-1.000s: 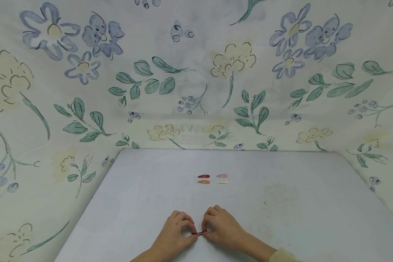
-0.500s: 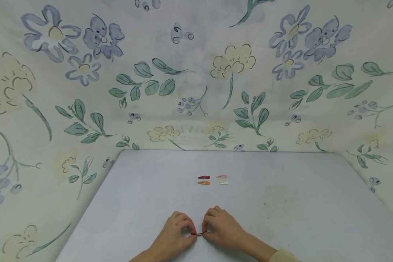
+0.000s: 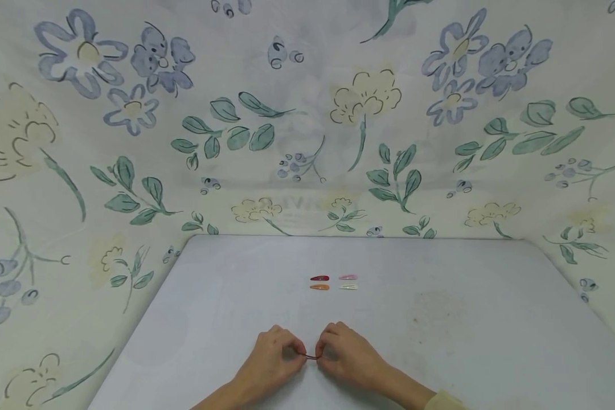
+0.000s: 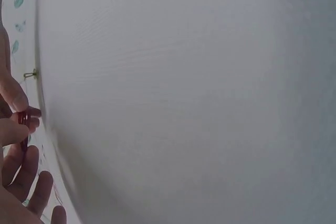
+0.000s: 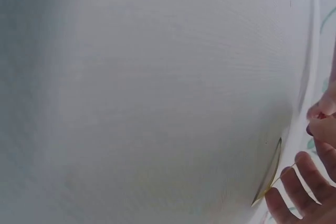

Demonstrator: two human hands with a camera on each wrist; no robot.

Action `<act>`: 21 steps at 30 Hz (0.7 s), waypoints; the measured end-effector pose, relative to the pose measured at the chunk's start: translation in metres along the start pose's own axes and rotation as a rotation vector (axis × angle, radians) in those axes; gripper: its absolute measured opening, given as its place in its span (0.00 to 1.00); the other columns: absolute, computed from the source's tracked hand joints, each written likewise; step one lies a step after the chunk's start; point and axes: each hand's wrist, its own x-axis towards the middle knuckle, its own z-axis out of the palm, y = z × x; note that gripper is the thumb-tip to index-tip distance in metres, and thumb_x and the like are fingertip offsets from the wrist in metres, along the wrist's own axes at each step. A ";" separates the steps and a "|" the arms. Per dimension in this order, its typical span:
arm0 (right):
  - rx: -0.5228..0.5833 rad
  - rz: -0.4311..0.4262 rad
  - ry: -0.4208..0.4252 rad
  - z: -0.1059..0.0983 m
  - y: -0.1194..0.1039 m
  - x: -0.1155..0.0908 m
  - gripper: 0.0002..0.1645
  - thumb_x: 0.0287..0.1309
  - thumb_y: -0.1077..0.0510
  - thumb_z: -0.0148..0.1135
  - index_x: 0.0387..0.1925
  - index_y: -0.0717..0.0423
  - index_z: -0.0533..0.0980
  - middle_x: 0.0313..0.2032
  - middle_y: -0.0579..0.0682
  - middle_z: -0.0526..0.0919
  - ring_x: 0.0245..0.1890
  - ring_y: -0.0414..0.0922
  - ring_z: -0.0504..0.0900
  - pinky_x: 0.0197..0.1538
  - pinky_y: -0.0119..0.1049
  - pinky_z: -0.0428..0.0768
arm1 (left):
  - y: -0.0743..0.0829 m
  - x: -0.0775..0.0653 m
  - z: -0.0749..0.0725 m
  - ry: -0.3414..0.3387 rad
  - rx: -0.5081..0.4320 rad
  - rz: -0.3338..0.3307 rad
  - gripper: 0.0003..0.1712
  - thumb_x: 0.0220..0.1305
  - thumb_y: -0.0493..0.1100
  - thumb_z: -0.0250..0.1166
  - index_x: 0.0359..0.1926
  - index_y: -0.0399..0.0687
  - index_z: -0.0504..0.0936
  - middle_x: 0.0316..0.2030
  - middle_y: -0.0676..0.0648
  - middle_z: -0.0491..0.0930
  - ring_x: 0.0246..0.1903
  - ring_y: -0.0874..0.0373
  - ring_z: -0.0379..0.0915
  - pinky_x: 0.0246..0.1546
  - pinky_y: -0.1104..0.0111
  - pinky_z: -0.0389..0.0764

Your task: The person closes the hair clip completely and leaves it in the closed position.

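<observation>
A thin, dark red hair clip [image 3: 311,357] spans the small gap between the two hands near the front of the table. My left hand [image 3: 274,353] pinches one end between thumb and fingertips. The other end is pinched by my right hand [image 3: 347,354]. In the left wrist view, the red clip [image 4: 24,117] shows narrow strips between the fingers, which cover part of it. Beyond the hands lie several hair clips in two short rows: dark red [image 3: 320,278], orange [image 3: 320,287], pink [image 3: 348,277] and white [image 3: 348,287].
The white tabletop [image 3: 225,296] has faint brownish specks on its right side. Floral cloth [image 3: 307,114] hangs behind the table and along both sides. In the right wrist view, a slim yellow-edged leaf shape [image 5: 275,161] appears beside the right fingers.
Both hands have shifted slightly farther from the front edge with the red clip, and my left wrist has turned a little. The clips on the table keep their arrangement.
</observation>
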 end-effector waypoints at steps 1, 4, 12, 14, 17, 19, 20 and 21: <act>0.004 0.005 0.000 0.000 0.000 0.000 0.09 0.52 0.59 0.72 0.30 0.44 0.79 0.37 0.36 0.77 0.40 0.34 0.73 0.45 0.27 0.75 | 0.000 0.001 -0.001 -0.002 -0.001 0.002 0.13 0.47 0.37 0.76 0.27 0.60 0.82 0.27 0.68 0.77 0.33 0.69 0.70 0.38 0.66 0.70; 0.016 0.019 0.004 0.000 -0.001 0.001 0.09 0.52 0.60 0.72 0.30 0.44 0.79 0.37 0.36 0.77 0.40 0.33 0.73 0.45 0.28 0.76 | 0.001 0.003 -0.002 0.001 0.001 0.015 0.13 0.47 0.37 0.76 0.27 0.60 0.82 0.27 0.68 0.77 0.32 0.68 0.70 0.38 0.66 0.69; 0.084 0.067 0.040 -0.003 0.001 0.002 0.08 0.54 0.61 0.71 0.32 0.45 0.80 0.36 0.36 0.78 0.40 0.34 0.74 0.45 0.30 0.77 | 0.003 0.011 -0.002 0.046 0.019 0.068 0.14 0.46 0.36 0.76 0.28 0.59 0.81 0.26 0.64 0.77 0.31 0.66 0.70 0.36 0.67 0.68; 0.101 0.072 0.063 -0.004 0.002 0.002 0.08 0.55 0.61 0.71 0.33 0.45 0.80 0.35 0.36 0.78 0.39 0.34 0.75 0.45 0.30 0.77 | 0.004 0.014 -0.001 0.058 0.019 0.069 0.14 0.46 0.36 0.76 0.28 0.58 0.81 0.26 0.63 0.77 0.31 0.66 0.70 0.36 0.67 0.67; 0.125 0.069 0.106 -0.005 0.003 0.002 0.09 0.56 0.61 0.70 0.35 0.46 0.79 0.35 0.36 0.78 0.39 0.34 0.76 0.44 0.30 0.78 | 0.005 0.018 0.000 0.079 0.026 0.073 0.14 0.46 0.36 0.76 0.29 0.58 0.81 0.27 0.63 0.78 0.32 0.66 0.70 0.37 0.66 0.68; 0.141 0.072 0.136 -0.006 0.004 0.002 0.09 0.56 0.62 0.70 0.36 0.46 0.79 0.34 0.36 0.79 0.39 0.34 0.76 0.44 0.31 0.78 | 0.005 0.021 0.001 0.080 0.026 0.063 0.13 0.46 0.36 0.76 0.29 0.57 0.81 0.27 0.63 0.77 0.33 0.67 0.70 0.38 0.65 0.69; 0.148 0.071 0.155 -0.006 0.004 0.002 0.09 0.56 0.62 0.70 0.37 0.47 0.79 0.34 0.37 0.80 0.38 0.35 0.77 0.44 0.32 0.79 | 0.006 0.023 0.001 0.080 0.023 0.053 0.13 0.47 0.37 0.76 0.29 0.57 0.81 0.27 0.63 0.77 0.33 0.67 0.70 0.38 0.65 0.69; 0.158 0.071 0.174 -0.006 0.004 0.002 0.10 0.56 0.63 0.70 0.37 0.47 0.79 0.34 0.38 0.80 0.38 0.35 0.77 0.44 0.33 0.79 | 0.006 0.025 0.002 0.077 0.020 0.042 0.13 0.47 0.37 0.76 0.30 0.58 0.81 0.27 0.63 0.77 0.33 0.67 0.70 0.38 0.65 0.70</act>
